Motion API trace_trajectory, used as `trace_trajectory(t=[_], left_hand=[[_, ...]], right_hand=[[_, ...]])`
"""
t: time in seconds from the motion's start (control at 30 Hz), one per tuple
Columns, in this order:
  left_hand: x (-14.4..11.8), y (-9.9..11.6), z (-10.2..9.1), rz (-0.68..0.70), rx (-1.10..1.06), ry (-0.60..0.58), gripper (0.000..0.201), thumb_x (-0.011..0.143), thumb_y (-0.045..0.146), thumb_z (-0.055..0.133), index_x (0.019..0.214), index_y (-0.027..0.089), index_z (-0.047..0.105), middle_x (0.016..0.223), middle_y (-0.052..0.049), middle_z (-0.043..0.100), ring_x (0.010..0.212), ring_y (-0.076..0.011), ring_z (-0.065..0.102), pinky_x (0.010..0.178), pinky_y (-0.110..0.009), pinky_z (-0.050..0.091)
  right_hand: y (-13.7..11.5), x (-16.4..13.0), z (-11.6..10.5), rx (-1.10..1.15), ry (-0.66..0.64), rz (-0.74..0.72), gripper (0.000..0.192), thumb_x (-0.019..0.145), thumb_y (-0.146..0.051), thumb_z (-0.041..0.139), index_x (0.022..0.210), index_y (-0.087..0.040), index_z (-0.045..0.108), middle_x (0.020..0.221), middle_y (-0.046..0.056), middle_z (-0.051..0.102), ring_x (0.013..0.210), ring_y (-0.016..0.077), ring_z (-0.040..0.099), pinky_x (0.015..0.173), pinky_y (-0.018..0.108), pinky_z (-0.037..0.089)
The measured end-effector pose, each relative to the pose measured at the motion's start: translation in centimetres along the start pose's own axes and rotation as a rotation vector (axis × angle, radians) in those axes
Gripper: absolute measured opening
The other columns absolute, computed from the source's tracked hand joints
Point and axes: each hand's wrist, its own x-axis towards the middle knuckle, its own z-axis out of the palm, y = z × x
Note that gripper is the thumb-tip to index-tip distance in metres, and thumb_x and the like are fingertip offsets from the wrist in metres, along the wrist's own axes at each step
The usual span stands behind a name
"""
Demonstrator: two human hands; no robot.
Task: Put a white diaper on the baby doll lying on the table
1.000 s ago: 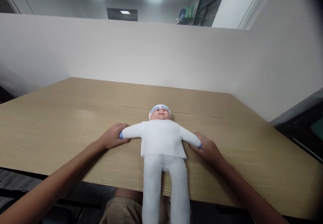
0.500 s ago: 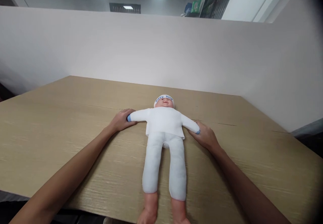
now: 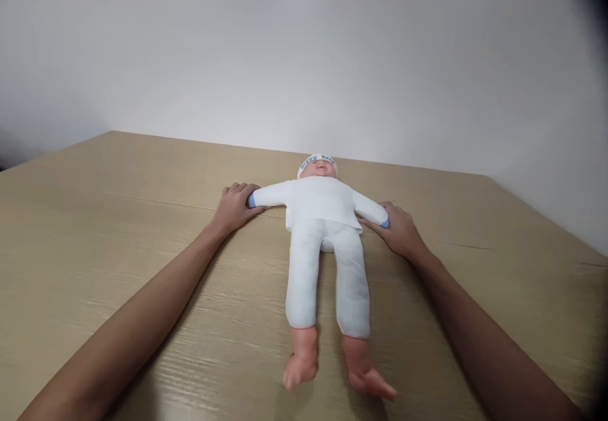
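Note:
A baby doll [image 3: 323, 202] in a white top, white trousers and a white lettered cap lies face up, its bare feet toward me. Both its arms are stretched out sideways. My left hand [image 3: 235, 206] is closed around the blue-cuffed end of the doll's arm on the left side. On the other side, my right hand [image 3: 399, 228] grips the opposite sleeve end, also at a blue cuff. The doll's own hands are hidden inside my grip.
Under the doll is a wooden table [image 3: 190, 282] with thin seams across its top. A pale wall panel [image 3: 237, 60] rises behind the table's far edge.
My view has tilted down, so the doll and both hands appear higher and slightly to the right, and the doll's feet now show fully. Both hands keep hold of the doll's arms.

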Motion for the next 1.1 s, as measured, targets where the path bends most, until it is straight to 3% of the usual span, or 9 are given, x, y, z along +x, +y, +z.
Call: trace_trajectory(t=[0.3, 0.43, 0.53, 0.67, 0.77, 0.93, 1.03, 1.1], left_hand=[[0.2, -0.7, 0.5, 0.013, -0.038, -0.026, 0.051, 0.092, 0.060, 0.072, 0.127, 0.023, 0.069, 0.122, -0.011, 0.073, 0.113, -0.0350, 0.061, 0.102, -0.049, 0.044], [0.0, -0.4, 0.2, -0.003, -0.066, -0.037, 0.056, 0.092, 0.065, 0.070, 0.129, 0.023, 0.068, 0.124, -0.011, 0.072, 0.116, -0.0350, 0.060, 0.105, -0.050, 0.044], [-0.5, 0.4, -0.2, -0.041, -0.065, -0.020, 0.065, 0.092, 0.068, 0.070, 0.138, 0.023, 0.064, 0.133, -0.013, 0.069, 0.124, -0.0376, 0.057, 0.109, -0.053, 0.043], [-2.5, 2.1, -0.8, -0.125, -0.043, 0.074, 0.084, 0.089, 0.067, 0.073, 0.154, 0.019, 0.051, 0.153, -0.021, 0.055, 0.138, -0.0433, 0.047, 0.115, -0.058, 0.039], [-4.8, 4.1, -1.5, -0.172, -0.047, 0.150, 0.084, 0.093, 0.063, 0.072, 0.158, 0.017, 0.044, 0.158, -0.024, 0.049, 0.144, -0.0440, 0.042, 0.117, -0.059, 0.037], [-8.3, 10.5, -5.1, -0.229, -0.129, 0.249, 0.057, 0.103, 0.050, 0.061, 0.149, 0.018, 0.048, 0.151, -0.022, 0.055, 0.145, -0.0391, 0.046, 0.120, -0.058, 0.035], [-13.1, 15.6, -8.2, -0.154, -0.265, 0.267, 0.048, 0.105, 0.050, 0.057, 0.145, 0.022, 0.052, 0.148, -0.017, 0.060, 0.144, -0.0360, 0.049, 0.121, -0.058, 0.036], [-19.0, 18.7, -9.6, -0.201, -0.399, 0.230, 0.044, 0.104, 0.055, 0.058, 0.138, 0.027, 0.061, 0.138, -0.014, 0.067, 0.132, -0.0356, 0.057, 0.117, -0.059, 0.041]], right_hand=[[0.1, 0.2, -0.1, 0.015, -0.020, 0.034, 0.069, 0.089, -0.085, 0.061, 0.114, -0.021, 0.068, 0.110, 0.016, 0.076, 0.097, 0.0371, 0.068, 0.081, 0.044, 0.048], [0.1, 0.1, -0.1, 0.023, 0.002, 0.029, 0.066, 0.088, -0.081, 0.065, 0.113, -0.021, 0.069, 0.109, 0.015, 0.076, 0.099, 0.0367, 0.067, 0.085, 0.045, 0.049], [0.1, -0.5, 0.1, 0.005, 0.092, 0.024, 0.075, 0.086, -0.079, 0.068, 0.129, -0.018, 0.065, 0.123, 0.019, 0.073, 0.113, 0.0398, 0.065, 0.099, 0.051, 0.049], [-0.5, -2.8, 0.3, -0.033, 0.238, 0.056, 0.106, 0.082, -0.079, 0.072, 0.159, -0.014, 0.038, 0.158, 0.028, 0.051, 0.144, 0.0447, 0.049, 0.118, 0.060, 0.038], [-2.4, -5.2, -0.2, -0.031, 0.294, 0.060, 0.108, 0.086, -0.077, 0.067, 0.164, -0.014, 0.026, 0.169, 0.029, 0.038, 0.155, 0.0436, 0.038, 0.124, 0.063, 0.032], [-9.3, -10.7, -3.9, 0.096, 0.362, 0.056, 0.083, 0.097, -0.059, 0.059, 0.162, -0.015, 0.031, 0.162, 0.026, 0.048, 0.153, 0.0393, 0.043, 0.126, 0.064, 0.035], [-13.6, -17.9, -6.8, 0.218, 0.354, 0.041, 0.075, 0.098, -0.054, 0.058, 0.161, -0.020, 0.037, 0.160, 0.021, 0.052, 0.151, 0.0388, 0.047, 0.126, 0.065, 0.038], [-15.2, -25.2, -8.2, 0.283, 0.339, 0.129, 0.068, 0.092, -0.053, 0.064, 0.154, -0.029, 0.050, 0.156, 0.017, 0.058, 0.148, 0.0428, 0.051, 0.124, 0.071, 0.040]])
